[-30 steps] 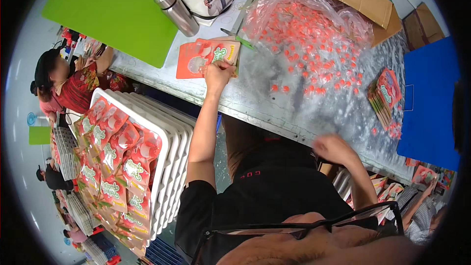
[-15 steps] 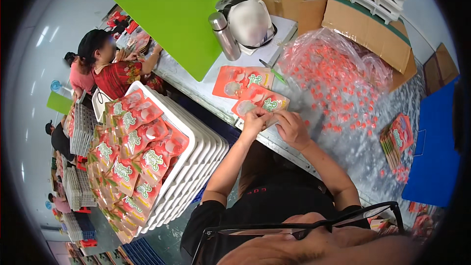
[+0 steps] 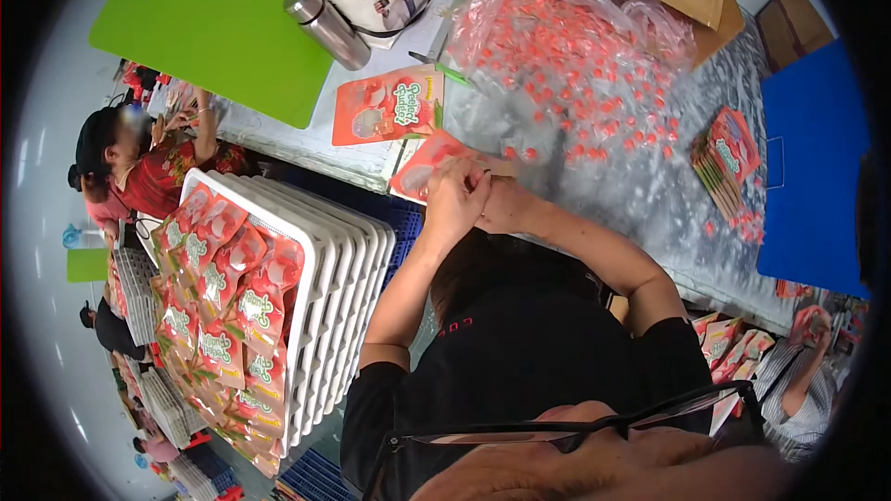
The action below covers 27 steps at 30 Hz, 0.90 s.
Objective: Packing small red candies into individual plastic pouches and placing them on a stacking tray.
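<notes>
A red snack pouch [image 3: 422, 163] lies at the table's near edge, partly covered by my hands. My left hand [image 3: 453, 197] is closed on it, with bent fingers near its right part. Pressed against the left, my right hand [image 3: 506, 206] is closed at the same pouch; its fingertips are mostly hidden. Just beyond lies a second red pouch [image 3: 367, 111], flat and untouched. A tool with a green handle [image 3: 452, 74], seemingly scissors, rests near that pouch's far right corner.
Small red-and-clear packets [image 3: 575, 56] spill from a plastic bag across the table. Stacked pouches [image 3: 729, 153] stand at the right by a blue panel [image 3: 812, 167]. On my left, white trays [image 3: 339, 288] bear many pouches. A steel flask [image 3: 327, 28] stands behind. Co-workers sit left and lower right.
The view has swung, shifting the table leftward and upward in the picture. My hands have come together, the left now overlapping the right at the pouch.
</notes>
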Tool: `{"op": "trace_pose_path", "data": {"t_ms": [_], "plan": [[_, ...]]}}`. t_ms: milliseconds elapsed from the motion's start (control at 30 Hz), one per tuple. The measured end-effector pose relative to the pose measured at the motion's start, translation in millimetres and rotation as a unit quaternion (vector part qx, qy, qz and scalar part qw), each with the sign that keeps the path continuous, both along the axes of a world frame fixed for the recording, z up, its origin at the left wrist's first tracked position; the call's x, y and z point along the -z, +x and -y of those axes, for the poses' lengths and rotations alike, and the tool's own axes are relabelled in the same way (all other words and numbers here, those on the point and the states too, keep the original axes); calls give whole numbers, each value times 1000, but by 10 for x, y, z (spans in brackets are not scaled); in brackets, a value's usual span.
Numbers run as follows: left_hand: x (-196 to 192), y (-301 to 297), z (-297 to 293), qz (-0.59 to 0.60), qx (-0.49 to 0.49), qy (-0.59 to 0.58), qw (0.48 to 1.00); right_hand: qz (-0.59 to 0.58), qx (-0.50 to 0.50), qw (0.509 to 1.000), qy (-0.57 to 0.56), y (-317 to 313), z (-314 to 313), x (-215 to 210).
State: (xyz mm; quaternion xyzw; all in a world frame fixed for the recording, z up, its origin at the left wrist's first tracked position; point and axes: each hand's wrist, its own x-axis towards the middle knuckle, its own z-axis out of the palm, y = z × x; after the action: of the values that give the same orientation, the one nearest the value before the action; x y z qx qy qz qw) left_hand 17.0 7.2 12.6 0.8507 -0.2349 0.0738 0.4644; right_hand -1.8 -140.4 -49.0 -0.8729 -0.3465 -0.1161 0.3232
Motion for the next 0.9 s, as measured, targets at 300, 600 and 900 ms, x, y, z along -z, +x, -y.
{"op": "trace_pose_path", "data": {"t_ms": [300, 600, 900], "plan": [[-392, 272, -431, -140, 336, 164, 917, -155, -63, 982, 90, -120, 143, -530], [199, 25, -647, -438, 314, -144, 830, -84, -95, 969, 211, -198, 286, -421], [282, -286, -772, -393, 94, -231, 885, 57, 492, 865, -77, 865, 793, 511]]}}
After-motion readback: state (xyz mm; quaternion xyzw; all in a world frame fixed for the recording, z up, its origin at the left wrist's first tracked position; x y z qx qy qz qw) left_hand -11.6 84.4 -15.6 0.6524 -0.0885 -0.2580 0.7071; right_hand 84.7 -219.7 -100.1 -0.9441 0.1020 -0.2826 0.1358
